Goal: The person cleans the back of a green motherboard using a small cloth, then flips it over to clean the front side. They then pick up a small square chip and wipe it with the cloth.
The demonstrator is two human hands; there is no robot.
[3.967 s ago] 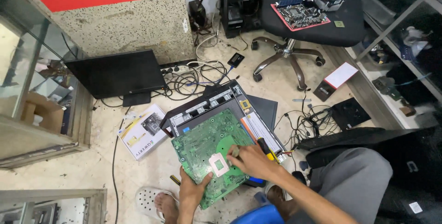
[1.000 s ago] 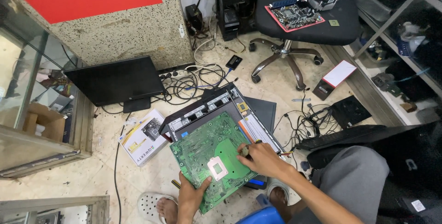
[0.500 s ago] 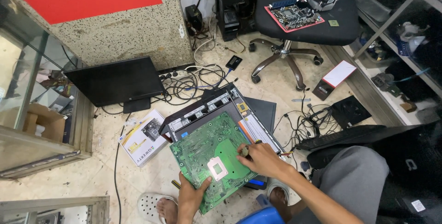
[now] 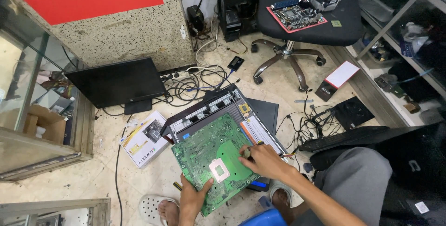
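Board position is barely shifting versus a second ago: we're still keeping the green motherboard (image 4: 211,161) tilted over the open desktop case (image 4: 218,109) on the floor, so work at that spot looks ongoing. Left hand (image 4: 193,198) is clamping the board's near edge, thumb on top by the silver socket plate (image 4: 219,170). Right hand (image 4: 262,158) is resting on the board's right side, fingers pinched together on a small part; can't tell what. Beside us, a white boxed carton (image 4: 143,138) and a black monitor (image 4: 116,84). Farther off, an office chair (image 4: 302,16) is carrying a red circuit board (image 4: 295,16).
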